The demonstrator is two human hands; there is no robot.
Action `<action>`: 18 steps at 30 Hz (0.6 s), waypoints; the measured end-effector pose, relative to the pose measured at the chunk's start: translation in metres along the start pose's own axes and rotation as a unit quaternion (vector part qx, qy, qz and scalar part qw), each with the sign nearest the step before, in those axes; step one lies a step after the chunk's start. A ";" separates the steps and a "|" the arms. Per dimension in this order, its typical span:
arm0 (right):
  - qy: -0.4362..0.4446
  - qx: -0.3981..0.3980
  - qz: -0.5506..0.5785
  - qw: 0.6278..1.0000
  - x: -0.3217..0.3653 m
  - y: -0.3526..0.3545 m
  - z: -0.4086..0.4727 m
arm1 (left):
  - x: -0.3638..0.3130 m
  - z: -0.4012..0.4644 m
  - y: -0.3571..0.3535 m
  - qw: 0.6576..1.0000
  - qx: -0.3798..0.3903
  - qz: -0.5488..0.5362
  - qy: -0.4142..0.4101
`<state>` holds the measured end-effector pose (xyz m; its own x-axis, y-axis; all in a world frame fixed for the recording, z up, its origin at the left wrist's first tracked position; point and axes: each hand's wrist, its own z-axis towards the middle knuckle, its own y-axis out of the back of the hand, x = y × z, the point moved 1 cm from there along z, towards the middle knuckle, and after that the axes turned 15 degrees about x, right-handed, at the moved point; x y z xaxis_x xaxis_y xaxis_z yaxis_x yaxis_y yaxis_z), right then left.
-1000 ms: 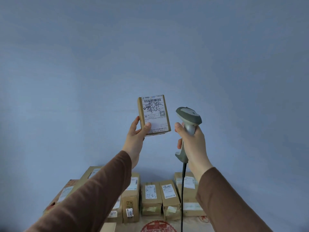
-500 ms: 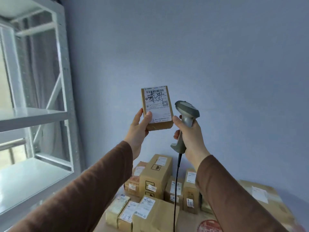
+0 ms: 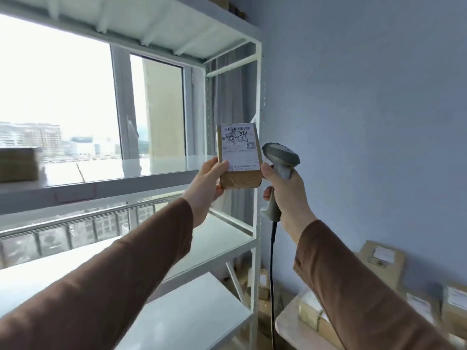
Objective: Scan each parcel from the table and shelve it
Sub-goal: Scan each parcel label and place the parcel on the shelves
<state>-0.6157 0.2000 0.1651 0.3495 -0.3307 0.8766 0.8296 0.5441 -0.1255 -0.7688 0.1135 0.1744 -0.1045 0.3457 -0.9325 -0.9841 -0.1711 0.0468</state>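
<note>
Left hand (image 3: 206, 184) clamps small parcel (image 3: 238, 155) upright, label toward camera — likely scanned, bound for white shelf (image 3: 161, 170) just behind. Right hand (image 3: 285, 195) wraps barcode scanner (image 3: 280, 157) grip. More parcels (image 3: 379, 258) on worktop (image 3: 284, 324), near right.

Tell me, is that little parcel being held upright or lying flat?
Upright. The small parcel stands on end in the left hand, label facing the camera with its barcode at the top, beside the scanner.

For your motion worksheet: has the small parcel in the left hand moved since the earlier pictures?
Yes. The parcel has swung left, away from the table's boxes, and now sits in front of the white shelf.
</note>
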 end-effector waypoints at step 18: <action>-0.084 0.221 0.071 0.969 -0.043 -0.331 0.114 | -0.052 -0.058 0.305 0.968 -0.243 0.033 0.046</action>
<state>-0.9549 0.1221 0.2222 0.3403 -0.1189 0.9328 0.4976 0.8645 -0.0713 -1.0548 -0.0100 0.2162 -0.1301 0.2383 -0.9624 -0.7893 -0.6123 -0.0449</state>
